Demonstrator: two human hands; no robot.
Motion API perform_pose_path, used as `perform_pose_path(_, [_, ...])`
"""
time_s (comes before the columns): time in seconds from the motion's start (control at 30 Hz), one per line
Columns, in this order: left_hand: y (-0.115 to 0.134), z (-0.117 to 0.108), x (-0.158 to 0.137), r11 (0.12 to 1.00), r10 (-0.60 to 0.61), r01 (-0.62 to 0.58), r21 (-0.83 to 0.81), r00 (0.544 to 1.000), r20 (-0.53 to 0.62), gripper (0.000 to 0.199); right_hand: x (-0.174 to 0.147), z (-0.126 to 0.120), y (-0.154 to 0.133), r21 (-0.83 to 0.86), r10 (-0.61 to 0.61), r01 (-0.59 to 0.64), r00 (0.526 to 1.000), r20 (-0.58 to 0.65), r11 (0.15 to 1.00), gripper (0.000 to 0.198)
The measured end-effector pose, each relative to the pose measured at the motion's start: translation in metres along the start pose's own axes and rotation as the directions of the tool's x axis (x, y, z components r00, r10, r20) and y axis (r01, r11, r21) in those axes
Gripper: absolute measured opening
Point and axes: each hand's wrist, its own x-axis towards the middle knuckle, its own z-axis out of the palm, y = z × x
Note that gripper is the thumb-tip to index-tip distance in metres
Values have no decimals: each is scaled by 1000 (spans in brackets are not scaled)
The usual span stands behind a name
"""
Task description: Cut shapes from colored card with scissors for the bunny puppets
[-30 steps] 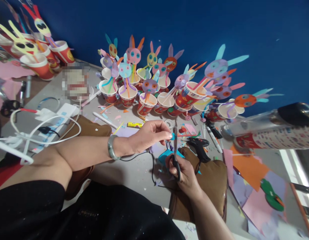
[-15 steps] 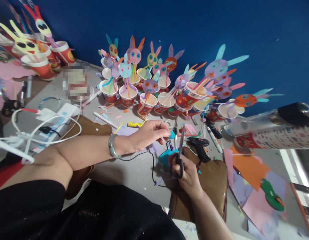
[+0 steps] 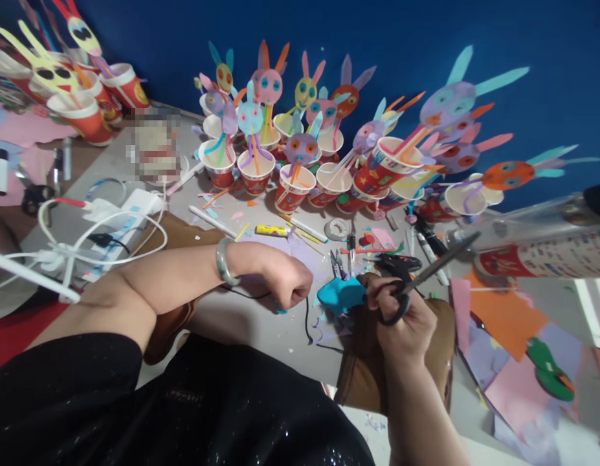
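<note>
Head view: left of the blue paper (image 3: 341,296) on the desk (image 3: 302,359), the left hand (image 3: 288,279) has its grip pinching a blue scrap (image 3: 281,311); right of that paper, the right hand (image 3: 405,320) grips scissors (image 3: 433,267).

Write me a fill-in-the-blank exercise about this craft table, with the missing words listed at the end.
1. The right hand holds scissors that have ____ handles.
2. A bangle circles the person's ____ wrist.
3. The long-eared paper heads stand on stems that rise out of red-patterned paper ____.
4. The wall behind the row of figures is dark ____.

Missing words: black; left; cups; blue.
</note>
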Motion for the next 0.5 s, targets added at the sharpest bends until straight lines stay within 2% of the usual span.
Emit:
perform_pose_path(0.1, [-1,7,1,992,-33,17,122,990,136,21,3,-4,4,-260,12,2,999,52,966,19])
perform_pose_path(0.2, [-6,14,7,991,-61,43,123,988,143,28,6,-5,11,-463,-74,122,990,122,878,21])
perform_pose_path(0.27, [-11,18,11,993,-75,62,98,988,132,31,6,-6,16,-535,-150,226,972,183,814,21])
perform_pose_path(0.37, [-21,20,14,994,-97,85,73,978,182,31,6,-6,22,-586,-212,326,943,256,742,16])
perform_pose_path(0.4, [-24,20,15,994,-104,99,40,984,145,29,5,-6,24,-598,-214,338,939,270,727,16])
perform_pose_path(0.47, [-30,19,15,985,-162,158,-71,986,-45,24,5,-6,25,-609,-208,349,934,291,712,16])
perform_pose_path(0.5, [-33,19,15,974,-207,189,-129,967,-147,23,5,-7,26,-609,-204,353,931,302,710,16])
